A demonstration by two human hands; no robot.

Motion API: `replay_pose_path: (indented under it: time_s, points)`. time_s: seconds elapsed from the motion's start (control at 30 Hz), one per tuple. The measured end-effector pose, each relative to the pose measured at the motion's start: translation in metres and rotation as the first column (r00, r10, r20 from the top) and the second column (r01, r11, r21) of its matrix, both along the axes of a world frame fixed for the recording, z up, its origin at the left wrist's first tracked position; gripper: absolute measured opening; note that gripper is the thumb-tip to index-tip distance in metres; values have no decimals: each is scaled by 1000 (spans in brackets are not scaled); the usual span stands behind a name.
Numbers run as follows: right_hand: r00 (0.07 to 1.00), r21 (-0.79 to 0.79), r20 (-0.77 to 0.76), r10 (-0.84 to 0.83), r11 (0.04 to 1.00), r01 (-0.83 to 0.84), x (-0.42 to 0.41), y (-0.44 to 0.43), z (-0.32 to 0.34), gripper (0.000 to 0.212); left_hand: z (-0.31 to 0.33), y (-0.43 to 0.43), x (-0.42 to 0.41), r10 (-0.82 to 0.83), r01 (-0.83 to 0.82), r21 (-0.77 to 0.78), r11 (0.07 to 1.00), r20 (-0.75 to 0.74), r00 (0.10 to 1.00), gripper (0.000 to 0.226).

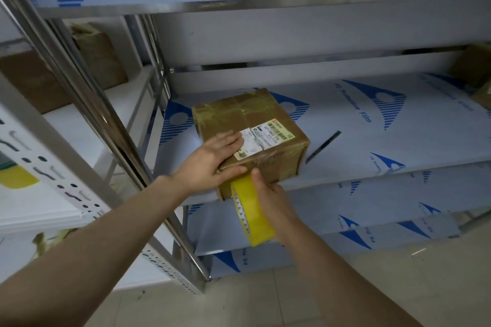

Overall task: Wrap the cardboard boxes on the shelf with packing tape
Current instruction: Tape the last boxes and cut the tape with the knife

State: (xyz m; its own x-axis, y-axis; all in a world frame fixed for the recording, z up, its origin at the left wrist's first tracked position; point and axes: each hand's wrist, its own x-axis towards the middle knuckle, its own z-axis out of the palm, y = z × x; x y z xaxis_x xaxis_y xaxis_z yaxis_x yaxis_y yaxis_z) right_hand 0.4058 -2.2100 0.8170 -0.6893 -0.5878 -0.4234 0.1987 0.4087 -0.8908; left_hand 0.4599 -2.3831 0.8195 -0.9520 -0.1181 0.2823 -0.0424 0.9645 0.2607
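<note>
Left grip: spread flat atop cardboard box on shelf. Right grip: curled round yellow tape roll, just below, against box front.

Metal shelf, surface covered in white-and-blue protective film. Taped cardboard box sits at front edge, left of centre. Thin dark strip lies flat just right of it. More brown boxes at far right.
</note>
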Motion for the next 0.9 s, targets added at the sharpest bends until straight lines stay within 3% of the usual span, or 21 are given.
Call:
replay_pose_path:
  time_s: [0.1,0.2,0.33,0.5,0.6,0.73,0.9]
  points:
    - [987,-148,153,56,988,-33,6,9,-8,28,-15,-5,-3,3,-7,-76,997,-52,999,76]
    - [990,-212,143,4,977,27,12,16,-18,29,-17,-7,-5,-19,17,-71,997,-30,999,82]
    - [995,-93,103,-2,996,11,18,13,-23,37,-11,-4,-2,15,-15,-4,1000,15,1000,87]
    - [991,10,134,-5,1000,4,8,0,-22,34,-14,2,-2,40,-38,-102,994,12,999,80]
    - [980,19,198,-21,1000,18,4,-7,-23,33,-14,4,-2,78,-77,-81,994,4,997,85]
    - [982,17,187,-15,1000,12,0,-11,-23,28,-19,7,-4,84,-88,-63,994,-69,994,73]
    - [977,35,214,-5,999,-3,-2,-9,-22,27,-19,1,-4,80,-85,-80,993,-62,995,83]
